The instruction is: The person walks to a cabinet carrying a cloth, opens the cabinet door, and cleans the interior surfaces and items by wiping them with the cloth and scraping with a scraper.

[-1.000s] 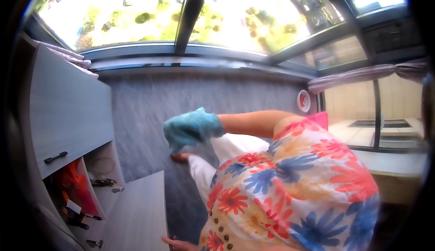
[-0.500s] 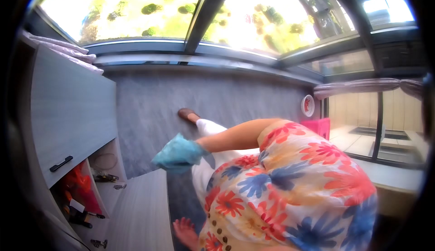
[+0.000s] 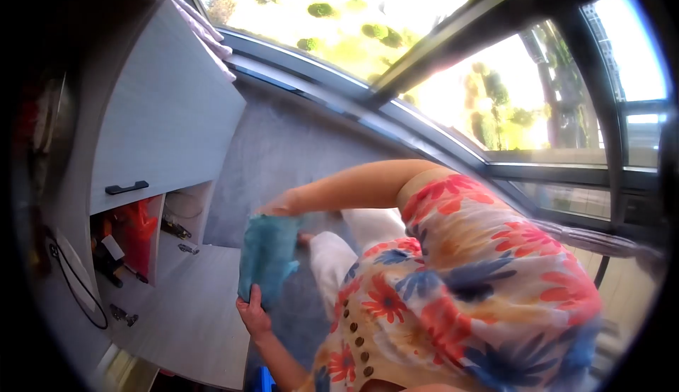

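Observation:
A teal cloth (image 3: pixel 269 254) hangs spread out between my two hands, its surface a little blurred. My right hand (image 3: pixel 277 204), at the end of the arm reaching across from the top right, grips its upper edge; the fingers are partly hidden. Lower down, my left hand (image 3: pixel 254 314) pinches the bottom corner, thumb lying on the front of the cloth. Left of the cloth is a lowered cabinet door panel (image 3: pixel 201 307).
A grey cabinet (image 3: pixel 159 116) with a black handle (image 3: pixel 127 187) stands at left. Its open compartments hold a red plastic bag (image 3: pixel 134 226) and a black-and-orange tool (image 3: pixel 108 259). A black cord (image 3: pixel 74 279) loops beside it. Large windows (image 3: pixel 339 24) run along the top above grey floor (image 3: pixel 272 127).
My left hand has risen from empty to grip the cloth. The cloth, bunched in my right hand before, is now stretched down between both hands. The view has turned toward the cabinet.

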Demonstrator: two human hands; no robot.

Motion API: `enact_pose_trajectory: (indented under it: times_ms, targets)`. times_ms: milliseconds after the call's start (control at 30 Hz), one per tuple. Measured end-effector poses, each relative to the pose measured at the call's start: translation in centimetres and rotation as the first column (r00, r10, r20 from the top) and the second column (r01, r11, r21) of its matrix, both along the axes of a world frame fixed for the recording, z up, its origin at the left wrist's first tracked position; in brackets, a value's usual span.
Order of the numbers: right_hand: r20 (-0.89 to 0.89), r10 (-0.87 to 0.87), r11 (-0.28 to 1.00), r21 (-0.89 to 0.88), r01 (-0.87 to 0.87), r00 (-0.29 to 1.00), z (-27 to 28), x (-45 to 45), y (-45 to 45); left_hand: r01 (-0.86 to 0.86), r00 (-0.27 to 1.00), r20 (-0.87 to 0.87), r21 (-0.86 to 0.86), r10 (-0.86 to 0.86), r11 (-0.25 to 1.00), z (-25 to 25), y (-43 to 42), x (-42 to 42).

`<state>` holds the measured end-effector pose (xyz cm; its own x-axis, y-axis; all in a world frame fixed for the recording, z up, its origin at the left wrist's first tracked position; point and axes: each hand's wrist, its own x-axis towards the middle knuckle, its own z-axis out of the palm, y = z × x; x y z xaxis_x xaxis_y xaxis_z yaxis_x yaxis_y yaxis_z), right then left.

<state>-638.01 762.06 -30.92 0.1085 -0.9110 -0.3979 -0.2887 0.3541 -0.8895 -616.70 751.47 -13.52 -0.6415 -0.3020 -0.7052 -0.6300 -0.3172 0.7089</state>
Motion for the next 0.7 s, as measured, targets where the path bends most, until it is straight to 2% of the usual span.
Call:
enact_pose_trajectory:
  times_ms: [67,133,167,267,333,433,533,633,700]
  targets:
    - [-0.119,-0.118,0.993,-0.035,0.115,0.986,2.0,-4.5,-1.9,-0.099,0.994,-0.047,-0.008,0.099,0.995,0.7,0.2,0.6]
    - [-0.228,-0.454,0.891,-0.150,0.429,0.862,12.1,-7.4,-3.6,-0.189,0.980,-0.060,-0.028,0.188,0.981,0.8,-0.1,1.6]
    - [-0.158,-0.531,0.841,-0.223,0.493,0.833,13.9,-8.2,-5.7,-0.233,0.971,-0.061,-0.035,0.231,0.972,0.6,-0.4,2.6]
    - [-0.187,-0.712,0.684,-0.402,0.608,0.677,17.0,-9.4,-12.0,-0.160,0.987,-0.021,-0.031,0.159,0.987,-1.7,-2.9,6.2]
    - [-0.130,-0.743,0.645,-0.398,0.652,0.656,16.5,-9.4,-15.4,-0.117,0.993,-0.029,-0.065,0.115,0.991,-2.1,-3.9,8.1]
    - [-0.222,-0.751,0.659,-0.307,0.687,0.621,17.1,-8.7,-18.7,-0.127,0.992,-0.021,-0.115,0.126,0.985,-2.2,-4.8,10.3]
    - [-0.201,-0.797,0.604,-0.275,0.748,0.569,16.2,-9.2,-20.0,-0.119,0.992,0.014,-0.179,0.124,0.977,-2.7,-5.2,12.3]
    - [-0.317,-0.787,0.617,-0.382,0.688,0.529,15.8,-8.6,-20.6,-0.092,0.994,0.036,-0.189,0.101,0.978,-4.8,-5.6,14.1]
    - [-0.287,-0.780,0.626,-0.348,0.698,0.556,15.3,-8.4,-20.6,-0.083,0.995,0.042,-0.173,0.091,0.981,-5.7,-5.5,14.7]
